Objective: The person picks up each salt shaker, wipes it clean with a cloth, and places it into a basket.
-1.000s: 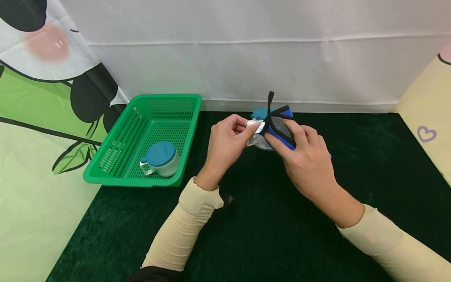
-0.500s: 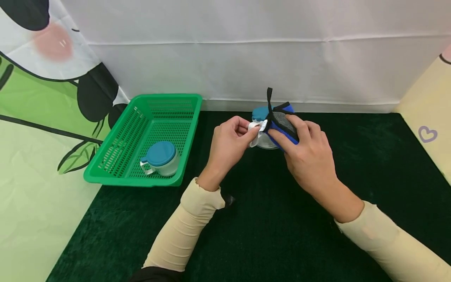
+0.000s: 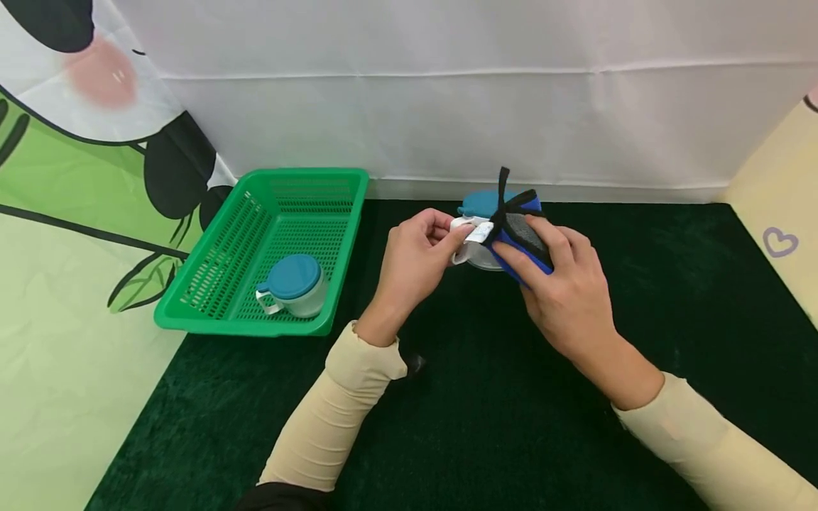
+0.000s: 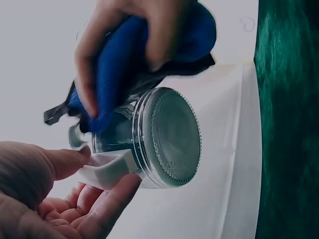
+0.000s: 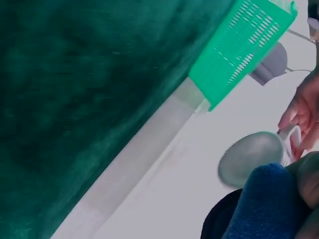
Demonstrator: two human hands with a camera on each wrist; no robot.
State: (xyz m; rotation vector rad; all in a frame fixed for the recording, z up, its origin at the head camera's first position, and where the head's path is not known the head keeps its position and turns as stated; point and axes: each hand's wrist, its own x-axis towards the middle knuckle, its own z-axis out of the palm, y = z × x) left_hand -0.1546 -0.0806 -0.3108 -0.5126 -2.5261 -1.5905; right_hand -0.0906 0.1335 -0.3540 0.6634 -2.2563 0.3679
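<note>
My left hand [image 3: 415,259] pinches the white handle [image 4: 107,172] of a glass mug [image 4: 177,137] with a blue lid [image 3: 479,203]. The mug is held up and tilted, its ridged round base plain in the left wrist view. A folded blue and grey cleaning cloth [image 3: 527,238] with black edging is gripped in my right hand [image 3: 569,291]. It lies against the mug's side and hides part of the glass. A white label [image 3: 479,232] sticks out from the cloth beside the handle, and a black loop stands up from its edge. In the right wrist view the cloth [image 5: 264,204] overlaps the mug.
A green plastic basket [image 3: 192,284] stands on the left of the dark green tabletop [image 3: 486,397]. Inside it sits a second mug [image 3: 294,280] with a blue lid. A white sheet [image 3: 447,106] hangs behind the table, with printed sheets at both sides.
My right hand and the cloth have shifted a little up, then down and right along the mug. More of the blue lid shows now. My left hand keeps its hold on the handle.
</note>
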